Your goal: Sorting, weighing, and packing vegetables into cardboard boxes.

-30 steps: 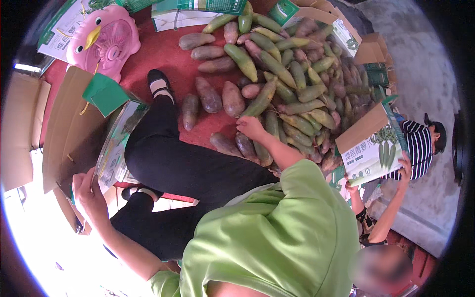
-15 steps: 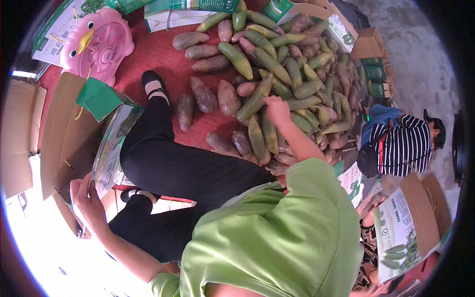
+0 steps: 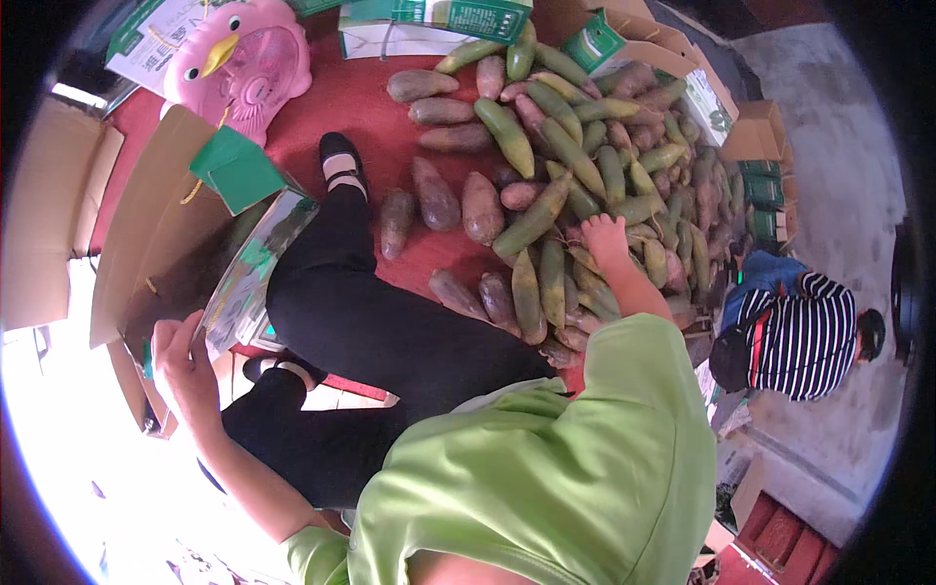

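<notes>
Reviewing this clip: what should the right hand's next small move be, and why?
Probably the right hand should close around one piece from the heap of long green and purplish-brown vegetables and lift it: the hand is at that heap with nothing visibly raised, while the left hand is at the edge of the open brown cardboard box with a green flap.

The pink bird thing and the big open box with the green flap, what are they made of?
The pink bird thing: probably hard plastic, smooth, since its scalloped rim and ridged middle look moulded. The open box: seemingly cardboard, dull brown inside, with stiff flaps; the green flap looks smoother.
</notes>
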A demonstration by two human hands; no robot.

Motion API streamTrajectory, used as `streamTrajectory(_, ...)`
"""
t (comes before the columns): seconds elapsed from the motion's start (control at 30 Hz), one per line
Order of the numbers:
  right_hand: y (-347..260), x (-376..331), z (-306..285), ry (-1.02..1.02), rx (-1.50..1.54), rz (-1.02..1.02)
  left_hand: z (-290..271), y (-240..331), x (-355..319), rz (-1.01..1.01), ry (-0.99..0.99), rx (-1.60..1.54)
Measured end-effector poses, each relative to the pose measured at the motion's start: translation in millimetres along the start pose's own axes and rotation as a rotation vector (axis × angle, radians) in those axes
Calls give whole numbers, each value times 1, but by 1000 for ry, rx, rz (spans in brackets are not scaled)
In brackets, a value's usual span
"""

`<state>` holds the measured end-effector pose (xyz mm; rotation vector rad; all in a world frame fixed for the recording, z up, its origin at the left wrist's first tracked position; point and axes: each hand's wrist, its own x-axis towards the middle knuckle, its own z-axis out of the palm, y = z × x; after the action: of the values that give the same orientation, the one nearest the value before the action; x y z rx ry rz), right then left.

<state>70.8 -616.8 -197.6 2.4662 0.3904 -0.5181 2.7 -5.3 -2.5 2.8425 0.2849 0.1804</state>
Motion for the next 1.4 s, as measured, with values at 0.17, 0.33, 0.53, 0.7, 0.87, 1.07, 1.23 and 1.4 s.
streamTrajectory(0.17,3,7,7,9,16,-26,-8,10,-1,-12,37,6)
streamTrajectory(0.33,4,-5,-38,-43,97,0,-9,17,2,-11,44,35)
streamTrajectory(0.53,-13,4,-102,367,539,120,-11,15,-4,-71,34,33)
streamTrajectory(0.7,-15,35,-140,591,1482,207,-10,10,-5,-50,34,38)
streamTrajectory(0.87,-26,32,-276,854,1794,-47,-9,9,-1,-44,15,49)
streamTrajectory(1.07,-66,30,-429,990,1952,-727,-9,6,-5,-43,25,46)
streamTrajectory(1.23,-139,46,-498,914,1594,-1043,-8,6,-5,-26,31,47)
streamTrajectory(1.4,-225,68,-507,913,1183,-993,-6,7,-3,-7,24,68)
